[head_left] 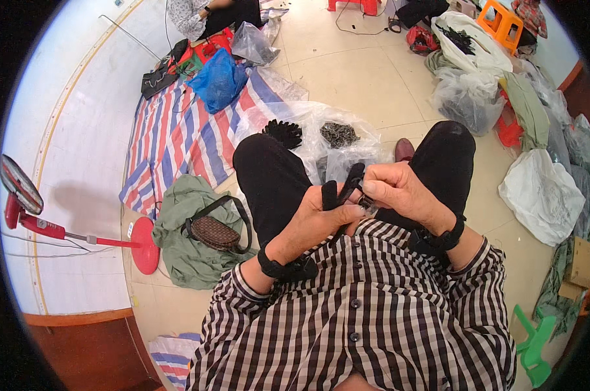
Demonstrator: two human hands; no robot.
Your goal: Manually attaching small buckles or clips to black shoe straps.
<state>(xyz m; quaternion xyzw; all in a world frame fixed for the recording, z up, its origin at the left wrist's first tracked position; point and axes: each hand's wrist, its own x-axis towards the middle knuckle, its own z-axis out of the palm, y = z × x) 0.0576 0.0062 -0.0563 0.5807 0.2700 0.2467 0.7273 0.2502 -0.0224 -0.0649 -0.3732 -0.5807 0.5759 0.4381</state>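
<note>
My left hand (311, 221) is closed on a black strap (353, 182), its thumb pointing toward a small shiny dark buckle (365, 202). My right hand (399, 189) pinches at that buckle from the other side, and the two hands almost meet above my lap. One strip of the strap stands up beside my left fingers. Beyond my knees, a clear plastic sheet (314, 114) carries a heap of black straps (283, 133) and a pile of small dark metal-looking pieces (339, 135).
On the left are a red fan (145, 246), a green cloth (177, 260) with a brown bag (213, 233), and a striped sheet (177, 133) under a blue plastic bag (220, 79). White sacks (544, 195) and a green stool (536, 345) stand right. Other people sit at the far side.
</note>
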